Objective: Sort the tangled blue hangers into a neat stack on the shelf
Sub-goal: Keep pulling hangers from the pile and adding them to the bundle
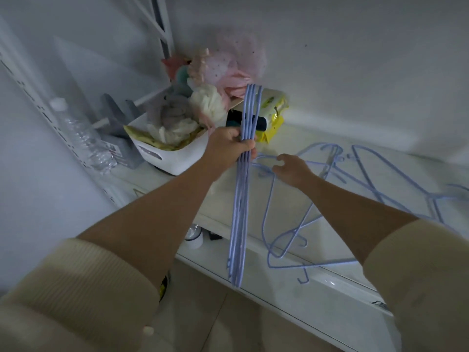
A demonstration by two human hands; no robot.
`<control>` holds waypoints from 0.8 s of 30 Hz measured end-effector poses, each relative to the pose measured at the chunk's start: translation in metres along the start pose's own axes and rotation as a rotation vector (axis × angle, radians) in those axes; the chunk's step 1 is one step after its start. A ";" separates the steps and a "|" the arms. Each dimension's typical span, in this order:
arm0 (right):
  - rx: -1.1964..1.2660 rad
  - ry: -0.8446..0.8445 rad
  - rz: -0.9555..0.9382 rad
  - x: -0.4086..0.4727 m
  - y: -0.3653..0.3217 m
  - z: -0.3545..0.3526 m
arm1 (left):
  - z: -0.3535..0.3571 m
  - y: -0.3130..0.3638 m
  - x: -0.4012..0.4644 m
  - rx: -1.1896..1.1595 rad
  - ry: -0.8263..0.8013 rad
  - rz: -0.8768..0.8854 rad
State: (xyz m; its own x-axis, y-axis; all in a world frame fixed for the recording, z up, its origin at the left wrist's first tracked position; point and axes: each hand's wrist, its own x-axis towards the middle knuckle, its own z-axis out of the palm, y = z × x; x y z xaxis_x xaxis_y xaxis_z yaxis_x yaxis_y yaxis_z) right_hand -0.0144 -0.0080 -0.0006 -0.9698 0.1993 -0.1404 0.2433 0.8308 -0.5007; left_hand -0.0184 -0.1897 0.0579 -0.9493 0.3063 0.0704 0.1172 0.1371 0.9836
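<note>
Head view: I'm looking down at a white shelf [291, 199] against a white wall. Biggest thing on it is the loose tangle of blue hangers [368, 179], spread flat over the right half, a couple of them overhanging the front edge with hooks pointing down. Left rear of the shelf: a white basket [175, 158] stuffed with pale fabric and pink tulle bits. A clear plastic bottle [83, 138] stands just left of it, grey holder behind. A yellow packet [272, 128] sits just right of the basket, behind my gathered bundle.

My left hand [229, 148] is closed in a fist around a bundle of hangers [243, 186], several aligned edge-on, held upright and slightly tilted, top end in front of the basket contents, bottom end below the shelf's front edge.

My right hand [291, 170] is down on the tangle just right of the bundle, fingers curled over a wire at the tangle's left end; whether it actually has a firm grip, I can't tell. Cream sleeves pushed up on both forearms.
</note>
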 end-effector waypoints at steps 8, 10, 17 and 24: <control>-0.141 -0.149 0.001 0.029 -0.005 0.026 | 0.003 -0.014 0.010 -0.010 -0.004 0.042; -0.146 -0.197 0.028 0.033 -0.007 0.033 | 0.004 -0.015 0.011 -0.013 -0.016 0.049; -0.237 -0.139 0.007 0.037 -0.001 0.052 | 0.001 -0.014 0.009 -0.054 -0.043 0.041; -0.200 -0.064 0.066 0.033 0.001 0.057 | 0.002 -0.009 0.006 -0.064 -0.038 0.033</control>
State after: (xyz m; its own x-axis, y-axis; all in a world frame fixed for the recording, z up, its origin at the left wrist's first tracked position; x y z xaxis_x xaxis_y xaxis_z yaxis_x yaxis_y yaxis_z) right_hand -0.0449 -0.0302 -0.0541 -0.9472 0.2292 -0.2243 0.2923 0.9047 -0.3100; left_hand -0.0243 -0.1872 0.0491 -0.9333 0.3457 0.0973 0.1276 0.0659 0.9896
